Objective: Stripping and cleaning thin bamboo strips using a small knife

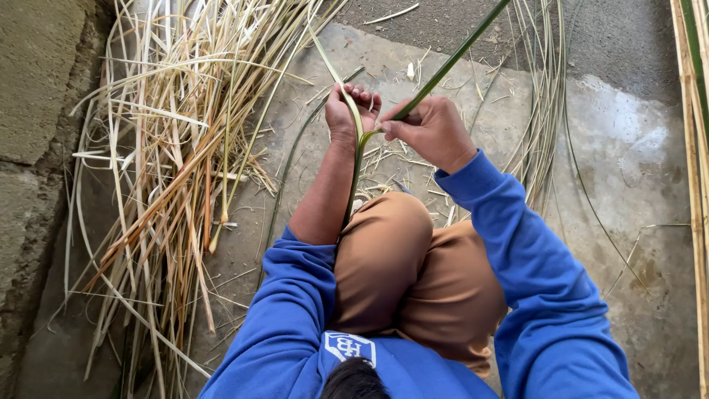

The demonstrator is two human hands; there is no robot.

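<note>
Dark hair [354, 378] sits right at the bottom edge, closest to me, with blue sleeves [546, 295] and a bent knee in brown trousers [399, 258] just past it. I see a grey concrete floor [628, 170] outside, with a pale wet-looking patch on the right. A rough stone wall [37, 96] runs up the left side.

Both hands meet above the knee. My left hand [348, 111] has its grip curled shut around a long green leaf [357, 159]. My right hand [428, 129] pinches a green strip [450, 63] that splits off from it.

The leaf runs up from beside the knee to the hands. The strip then slants up and to the right, out past the top edge, so I cannot see its tip. The lower end of the leaf hides behind my left arm.

A big heap of dry yellow leaves [177, 162] lies on the left. More thin stalks [543, 96] lie on the right, cut off at the top.
</note>
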